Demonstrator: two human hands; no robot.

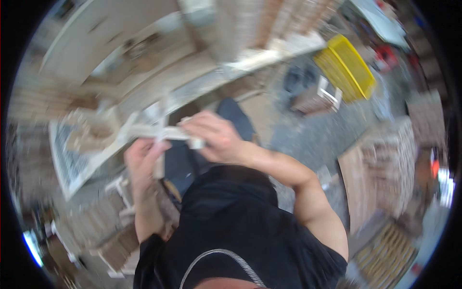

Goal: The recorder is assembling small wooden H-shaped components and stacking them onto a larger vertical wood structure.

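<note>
In front of my body, both hands are on a pale wooden piece point(171, 133) of crossing bars, smeared by motion. My left hand point(144, 156) is closed on its near left side, thumb and fingers pressed against a bar. My right hand point(214, 135) curls its fingers round the right end, where a short pale block sticks out below them. The far left part of the piece overlaps a white mesh crate point(61, 161) that holds a pile of pale wooden parts point(91, 132). Blur hides exactly how the bars join.
A long workbench edge point(192, 82) runs along the far side. To the right stand a yellow crate point(346, 67), a brown box point(317, 98) and stacked wooden boards point(380, 168). More stacked wood point(91, 221) lies at the lower left. A slatted pallet point(385, 255) is at the lower right.
</note>
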